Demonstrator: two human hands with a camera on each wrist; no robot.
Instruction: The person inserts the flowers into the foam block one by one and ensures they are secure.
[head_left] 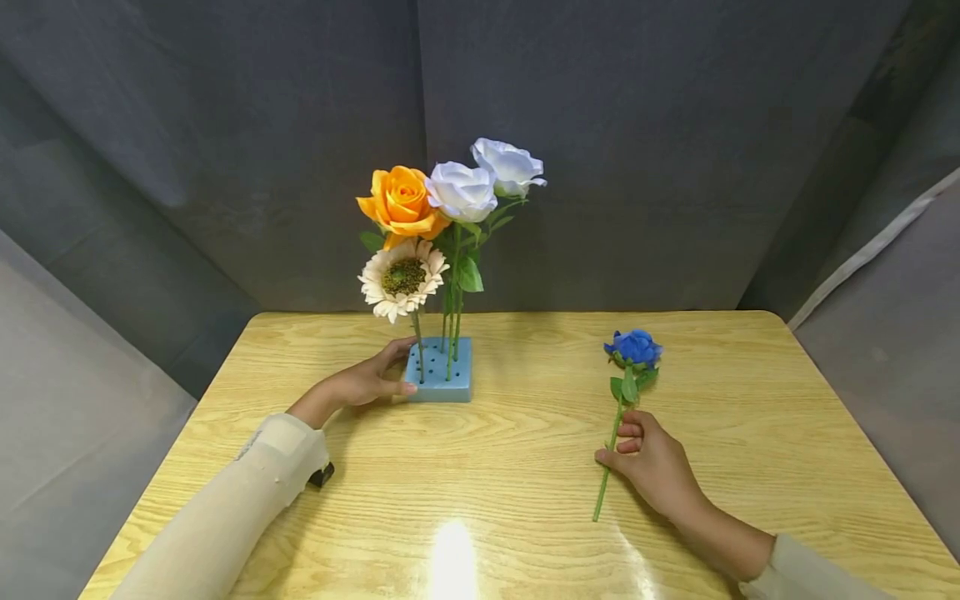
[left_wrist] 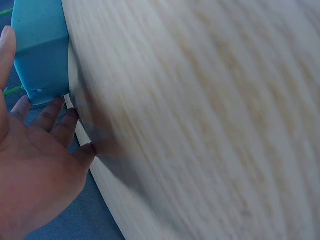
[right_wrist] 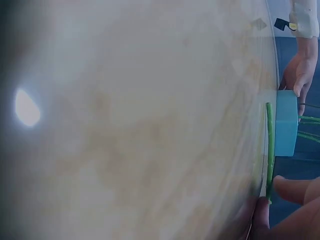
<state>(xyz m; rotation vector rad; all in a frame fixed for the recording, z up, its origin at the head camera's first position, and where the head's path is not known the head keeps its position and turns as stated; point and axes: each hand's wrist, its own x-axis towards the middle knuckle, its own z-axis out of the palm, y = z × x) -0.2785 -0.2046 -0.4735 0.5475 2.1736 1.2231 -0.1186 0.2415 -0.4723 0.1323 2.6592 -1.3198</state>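
Observation:
My left hand (head_left: 365,379) holds the left side of a light blue block (head_left: 442,392) with holes in its top, thumb at the front and fingers at the back. From the block rise an orange rose (head_left: 405,200), two white roses (head_left: 461,192) and a cream sunflower (head_left: 403,277) with a dark centre. Over on the right, a blue rose (head_left: 635,347) lies along the table, bloom pointing away. My right hand (head_left: 660,462) pinches its green stem (right_wrist: 270,145) between thumb and fingers. The palm of the left hand shows in the left wrist view.
A wooden table (head_left: 510,467) carries everything, with grey cloth (head_left: 637,150) hanging behind its far edge. Beside the left sleeve (head_left: 225,492) is a small black object (head_left: 322,476). The tall flowers stand above the block near the far edge.

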